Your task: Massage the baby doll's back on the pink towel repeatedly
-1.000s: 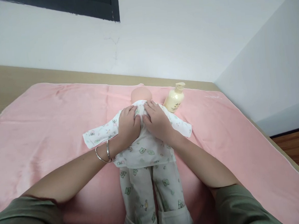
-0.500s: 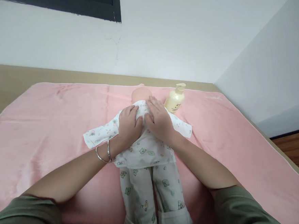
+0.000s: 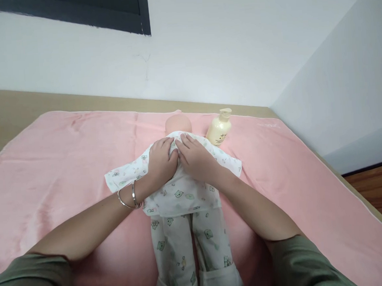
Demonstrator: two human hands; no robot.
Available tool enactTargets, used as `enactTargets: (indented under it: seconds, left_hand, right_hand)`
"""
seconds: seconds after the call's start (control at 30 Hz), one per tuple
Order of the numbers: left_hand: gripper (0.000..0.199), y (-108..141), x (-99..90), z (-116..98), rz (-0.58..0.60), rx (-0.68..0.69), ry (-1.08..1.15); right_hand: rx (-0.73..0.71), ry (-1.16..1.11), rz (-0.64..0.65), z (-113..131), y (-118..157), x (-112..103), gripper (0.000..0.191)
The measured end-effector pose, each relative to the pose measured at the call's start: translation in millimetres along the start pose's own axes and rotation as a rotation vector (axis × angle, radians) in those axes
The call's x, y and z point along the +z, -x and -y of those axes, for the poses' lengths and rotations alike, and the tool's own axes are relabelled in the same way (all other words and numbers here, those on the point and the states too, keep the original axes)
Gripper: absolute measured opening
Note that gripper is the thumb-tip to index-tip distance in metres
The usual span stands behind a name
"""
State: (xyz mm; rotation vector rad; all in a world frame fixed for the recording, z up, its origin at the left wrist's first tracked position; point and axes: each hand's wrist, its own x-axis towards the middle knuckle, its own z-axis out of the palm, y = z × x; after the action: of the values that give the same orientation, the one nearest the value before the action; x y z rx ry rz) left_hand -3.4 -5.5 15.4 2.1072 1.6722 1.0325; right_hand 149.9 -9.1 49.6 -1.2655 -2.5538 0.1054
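Note:
A baby doll in a white shirt (image 3: 185, 198) and matching trousers (image 3: 175, 248) printed with small green animals lies stretched out in front of me. Its bald head (image 3: 178, 123) points away from me, and no face shows. My left hand (image 3: 162, 160) rests on the upper left of the shirt, thumb apart from the fingers. On the upper right lies my right hand (image 3: 197, 158), fingers spread, their tips close to the left hand's thumb and fingers. Both palms press on the cloth and hide part of it. The doll's sleeves extend out to either side.
Just right of the doll's head stands a pale yellow pump bottle (image 3: 219, 129). A pink sheet (image 3: 71, 168) lies under everything, on a tan surface (image 3: 8, 108) against a white wall (image 3: 210, 41). A dark frame (image 3: 113, 17) is at upper left, brown wood (image 3: 377, 186) at far right.
My right hand has slid left and slightly down the shirt, so its fingertips now lie nearer my left hand. The left hand stays on the shirt. The view has shifted slightly.

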Motion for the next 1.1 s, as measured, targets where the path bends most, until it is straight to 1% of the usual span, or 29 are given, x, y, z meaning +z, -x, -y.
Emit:
enactTargets:
  seconds: [0.1,0.13,0.17,0.2,0.27,0.3,0.33,0.4,0.43,0.47,0.5,0.53,0.6,0.63,0.7,0.77,0.87,0.97,1.03,1.1]
  left_hand:
    - [0.04,-4,-6.0,-11,0.007,-0.037,0.044]
    - [0.041,-4,-8.7,-19,0.013,-0.041,0.08]
    - [0.041,-5,-11.7,-29,0.025,-0.045,0.133]
    - [0.042,-6,-14.6,-41,0.048,-0.052,0.208]
    - [0.041,-9,-18.7,-69,0.137,-0.106,0.438]
    - [0.04,-12,-19.4,-83,0.205,-0.168,0.598]
    - [0.04,-17,-18.9,-97,0.295,-0.259,0.792]
    - [0.048,-33,-15.2,-121,0.435,-0.507,1.153]
    - [0.054,-43,-12.5,-130,0.469,-0.612,1.277]
    - [0.059,-54,-9.6,-138,0.448,-0.697,1.359]
    - [0.062,-66,-6.9,-144,0.402,-0.758,1.408]
    - [0.064,-77,-4.4,-148,0.347,-0.784,1.439]
    - [0.067,-96,-0.4,-152,0.269,-0.783,1.461]
    - [0.069,-104,1.3,-152,0.261,-0.766,1.464]
    - [0.072,-115,4.6,-151,0.295,-0.734,1.463]
    - [0.073,-120,7.8,-148,0.349,-0.715,1.458]
    - [0.074,-120,10.9,-144,0.377,-0.703,1.453]
    - [0.074,-116,8.7,-137,0.386,-0.708,1.473]
    - [0.074,-112,2.0,-130,0.388,-0.717,1.483]
    - [0.074,-106,-10.1,-122,0.369,-0.706,1.466]
  right_hand:
    - [-0.082,-0.031,0.15,-1,12,-33,0.053]
    - [-0.094,-0.072,0.195,-3,15,-47,0.054]
    - [-0.084,-0.122,0.202,-7,18,-61,0.052]
    - [-0.051,-0.176,0.168,-12,20,-75,0.049]
    - [0.052,-0.252,-0.001,-27,22,-97,0.047]
    - [0.105,-0.269,-0.104,-37,22,-104,0.048]
    - [0.151,-0.271,-0.202,-47,21,-108,0.049]
    - [0.232,-0.248,-0.354,-70,18,-109,0.052]
    - [0.271,-0.23,-0.403,-81,15,-107,0.055]
    - [0.307,-0.209,-0.435,-92,13,-103,0.057]
    - [0.337,-0.187,-0.45,-100,10,-99,0.06]
    - [0.358,-0.164,-0.453,-107,7,-94,0.062]
    - [0.365,-0.116,-0.429,-115,2,-85,0.063]
    - [0.356,-0.098,-0.409,-116,0,-81,0.062]
    - [0.336,-0.082,-0.36,-113,-3,-75,0.06]
    - [0.332,-0.07,-0.311,-107,-5,-70,0.061]
    - [0.346,0.021,-0.264,-98,-7,-63,0.063]
    - [0.348,0.127,-0.279,-92,-8,-59,0.061]
    - [0.365,0.164,-0.297,-88,-10,-59,0.058]
    - [0.398,0.191,-0.301,-85,-13,-61,0.057]
